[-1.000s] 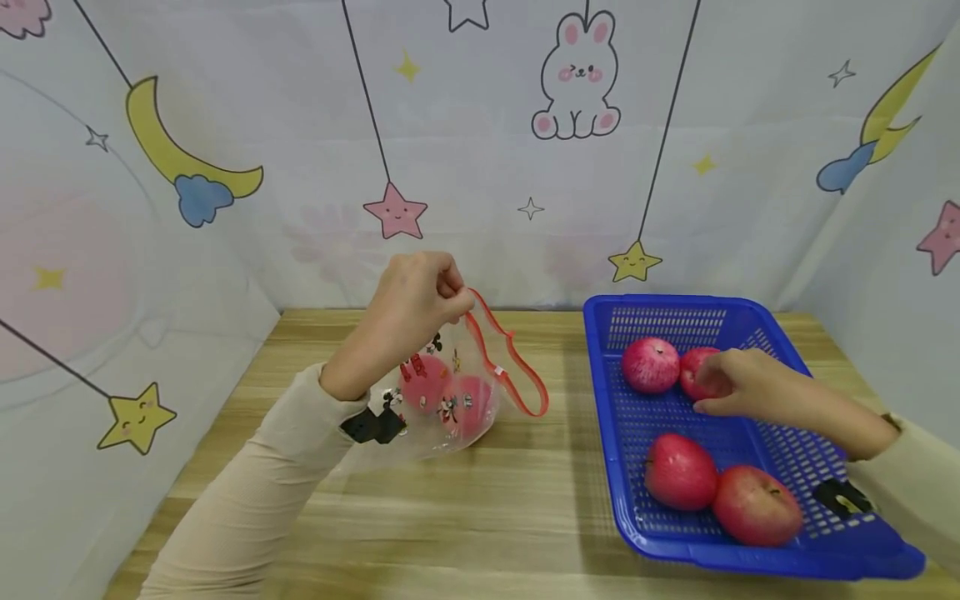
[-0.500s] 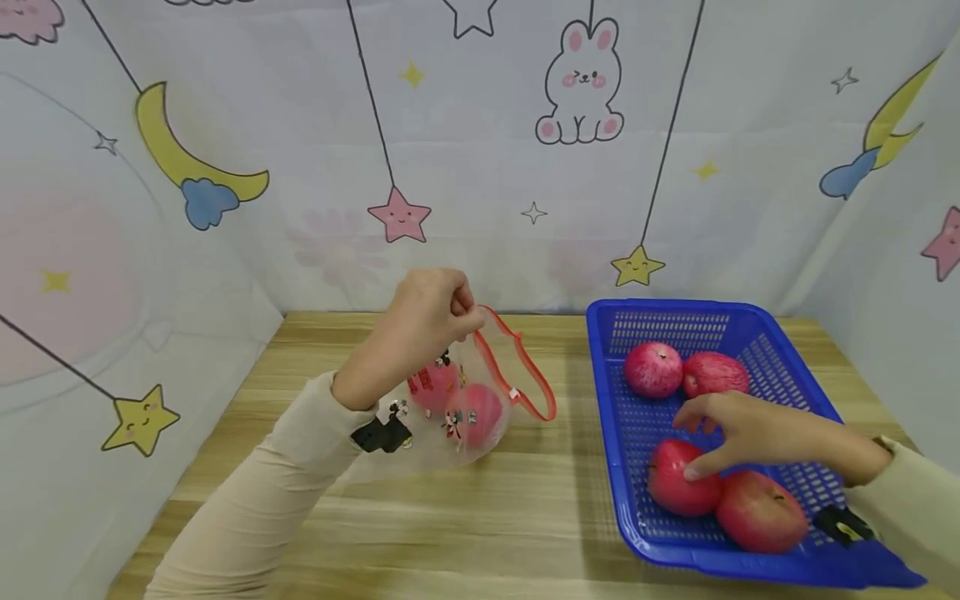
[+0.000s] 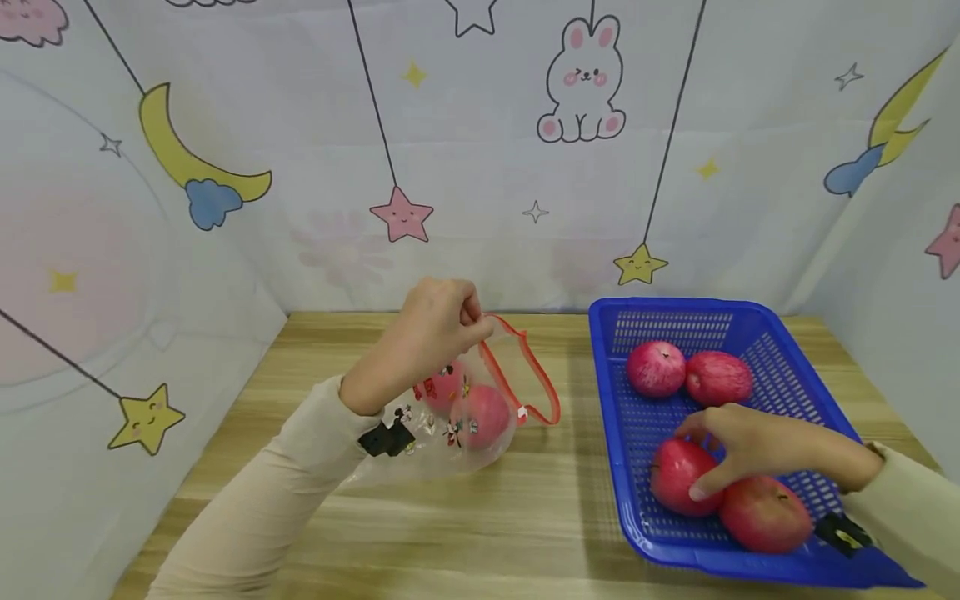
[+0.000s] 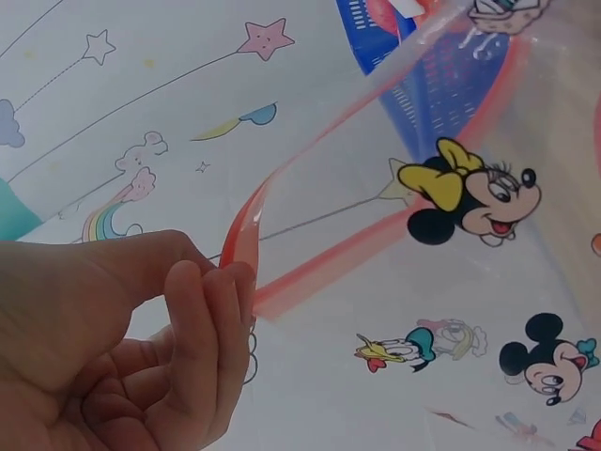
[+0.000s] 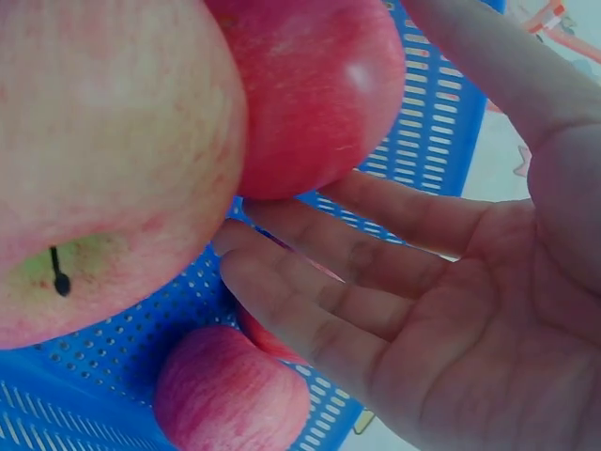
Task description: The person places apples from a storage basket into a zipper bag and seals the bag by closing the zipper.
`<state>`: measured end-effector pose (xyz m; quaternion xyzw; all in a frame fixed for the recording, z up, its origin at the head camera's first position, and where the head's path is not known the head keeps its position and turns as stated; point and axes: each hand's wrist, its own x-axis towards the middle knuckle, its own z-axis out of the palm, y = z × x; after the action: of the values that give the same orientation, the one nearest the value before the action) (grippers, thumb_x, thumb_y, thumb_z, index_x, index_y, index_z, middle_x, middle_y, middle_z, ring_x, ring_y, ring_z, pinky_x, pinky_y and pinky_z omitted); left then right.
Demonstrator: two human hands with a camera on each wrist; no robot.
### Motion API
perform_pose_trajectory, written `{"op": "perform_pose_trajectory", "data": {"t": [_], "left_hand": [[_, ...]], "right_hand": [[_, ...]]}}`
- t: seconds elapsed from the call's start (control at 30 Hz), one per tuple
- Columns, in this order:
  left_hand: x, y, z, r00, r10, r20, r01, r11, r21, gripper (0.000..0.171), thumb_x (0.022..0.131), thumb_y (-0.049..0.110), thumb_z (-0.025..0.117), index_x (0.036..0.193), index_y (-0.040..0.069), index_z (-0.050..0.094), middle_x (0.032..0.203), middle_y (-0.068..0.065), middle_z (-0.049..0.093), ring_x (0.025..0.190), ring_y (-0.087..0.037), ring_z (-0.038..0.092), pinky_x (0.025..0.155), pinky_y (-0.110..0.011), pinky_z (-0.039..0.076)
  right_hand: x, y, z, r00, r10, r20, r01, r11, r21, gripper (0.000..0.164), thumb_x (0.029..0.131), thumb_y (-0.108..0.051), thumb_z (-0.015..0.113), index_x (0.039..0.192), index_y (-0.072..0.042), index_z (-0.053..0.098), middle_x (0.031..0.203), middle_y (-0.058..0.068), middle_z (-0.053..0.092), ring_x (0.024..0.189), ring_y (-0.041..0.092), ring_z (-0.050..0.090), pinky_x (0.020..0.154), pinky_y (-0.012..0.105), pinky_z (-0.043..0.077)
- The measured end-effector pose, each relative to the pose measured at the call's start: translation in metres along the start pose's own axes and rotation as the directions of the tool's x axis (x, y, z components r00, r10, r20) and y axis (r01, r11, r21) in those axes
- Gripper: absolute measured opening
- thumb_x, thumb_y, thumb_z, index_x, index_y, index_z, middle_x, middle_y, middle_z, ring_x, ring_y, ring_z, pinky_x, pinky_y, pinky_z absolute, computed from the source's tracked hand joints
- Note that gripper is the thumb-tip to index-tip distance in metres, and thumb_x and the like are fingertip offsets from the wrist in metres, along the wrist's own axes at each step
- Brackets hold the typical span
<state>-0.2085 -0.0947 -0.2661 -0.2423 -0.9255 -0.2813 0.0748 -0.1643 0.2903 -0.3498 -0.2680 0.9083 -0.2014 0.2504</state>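
Note:
My left hand (image 3: 438, 329) pinches the red top edge of a clear zip bag (image 3: 427, 462) printed with cartoon mice; its mouth gapes to the right. Red apples (image 3: 480, 417) show through the plastic. In the left wrist view, thumb and fingertips nip the red zip strip (image 4: 329, 261). Over the blue basket (image 3: 618, 492), my right hand (image 3: 757, 446) spreads around a red apple (image 3: 677, 479), thumb on the near side and fingers on the far side. The right wrist view has nearly straight fingers (image 5: 376, 263) right at the edge of this apple (image 5: 319, 103).
A blotchy red apple (image 3: 765, 517) touches the one at my right hand. Two more apples, one striped round (image 3: 656, 369) and one longer (image 3: 718, 377), lie at the basket's back. A patterned white cloth (image 3: 480, 167) hangs behind the wooden table (image 3: 487, 533).
My right hand has left the longer apple at the basket's back and come nearer, down to the front left apple. The left hand keeps its pinch on the bag, slightly lower and further right.

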Motion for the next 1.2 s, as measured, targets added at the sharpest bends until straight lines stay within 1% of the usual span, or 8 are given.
{"op": "perform_pose_trajectory", "data": {"t": [0.23, 0.33, 0.57, 0.83, 0.97, 1.13, 1.2], "left_hand": [[-0.003, -0.002, 0.003, 0.999, 0.039, -0.023, -0.038, 0.999, 0.037, 0.012, 0.087, 0.007, 0.068, 0.075, 0.005, 0.064, 0.066, 0.0, 0.062, 0.054, -0.012, 0.056, 0.054, -0.026, 0.047], [-0.004, -0.003, 0.003, 0.999, 0.043, -0.021, -0.042, 0.998, 0.042, 0.012, 0.086, 0.008, 0.068, 0.075, 0.005, 0.064, 0.065, 0.001, 0.061, 0.053, -0.012, 0.055, 0.054, -0.027, 0.047], [-0.006, -0.004, 0.004, 0.998, 0.059, -0.03, -0.057, 0.998, 0.039, 0.013, 0.086, 0.008, 0.069, 0.074, 0.006, 0.064, 0.064, 0.001, 0.061, 0.051, -0.011, 0.054, 0.053, -0.027, 0.047], [-0.006, -0.004, 0.005, 0.998, 0.056, -0.024, -0.055, 0.998, 0.021, 0.014, 0.085, 0.008, 0.071, 0.074, 0.005, 0.063, 0.064, 0.001, 0.061, 0.047, -0.01, 0.054, 0.051, -0.026, 0.047], [-0.006, -0.006, 0.005, 0.998, 0.052, -0.021, -0.052, 0.998, 0.021, 0.015, 0.086, 0.01, 0.071, 0.074, 0.005, 0.063, 0.064, 0.001, 0.062, 0.048, -0.009, 0.056, 0.052, -0.026, 0.048], [-0.006, -0.008, 0.005, 0.997, 0.067, -0.033, -0.066, 0.997, 0.032, 0.016, 0.085, 0.011, 0.071, 0.072, 0.006, 0.063, 0.065, 0.002, 0.063, 0.053, -0.01, 0.058, 0.056, -0.026, 0.05], [-0.006, -0.008, 0.005, 0.997, 0.069, -0.034, -0.067, 0.997, 0.039, 0.016, 0.085, 0.01, 0.071, 0.072, 0.005, 0.063, 0.065, 0.002, 0.063, 0.053, -0.01, 0.057, 0.056, -0.026, 0.05]], "right_hand": [[0.001, 0.001, 0.003, 1.0, -0.013, 0.001, 0.013, 1.0, -0.015, 0.063, 0.076, -0.036, 0.085, 0.12, 0.003, 0.063, 0.101, 0.0, 0.064, 0.091, 0.02, 0.059, 0.075, 0.037, 0.052], [0.002, 0.001, 0.006, 1.0, -0.008, -0.002, 0.008, 1.0, -0.029, 0.066, 0.076, -0.038, 0.085, 0.12, 0.004, 0.062, 0.103, 0.001, 0.064, 0.094, 0.022, 0.059, 0.078, 0.039, 0.052], [0.004, 0.002, 0.01, 0.999, -0.041, -0.036, 0.037, 0.996, -0.087, 0.069, 0.071, -0.036, 0.088, 0.119, 0.006, 0.061, 0.106, 0.007, 0.065, 0.096, 0.027, 0.061, 0.081, 0.041, 0.053], [0.006, 0.001, 0.012, 1.0, 0.004, -0.024, -0.006, 0.996, -0.087, 0.073, 0.07, -0.035, 0.089, 0.121, 0.007, 0.059, 0.109, 0.012, 0.063, 0.1, 0.032, 0.06, 0.084, 0.049, 0.052], [0.007, 0.001, 0.012, 1.0, 0.012, -0.024, -0.014, 0.996, -0.087, 0.073, 0.069, -0.035, 0.09, 0.12, 0.006, 0.059, 0.107, 0.01, 0.063, 0.098, 0.03, 0.06, 0.082, 0.046, 0.053], [0.01, 0.0, 0.012, 1.0, 0.012, -0.02, -0.014, 0.996, -0.091, 0.072, 0.067, -0.035, 0.09, 0.118, 0.005, 0.059, 0.102, 0.007, 0.062, 0.094, 0.027, 0.059, 0.078, 0.041, 0.052], [0.011, -0.001, 0.013, 1.0, 0.012, -0.015, -0.013, 0.996, -0.089, 0.071, 0.067, -0.034, 0.09, 0.118, 0.005, 0.059, 0.102, 0.007, 0.062, 0.094, 0.026, 0.058, 0.078, 0.04, 0.052]]}}
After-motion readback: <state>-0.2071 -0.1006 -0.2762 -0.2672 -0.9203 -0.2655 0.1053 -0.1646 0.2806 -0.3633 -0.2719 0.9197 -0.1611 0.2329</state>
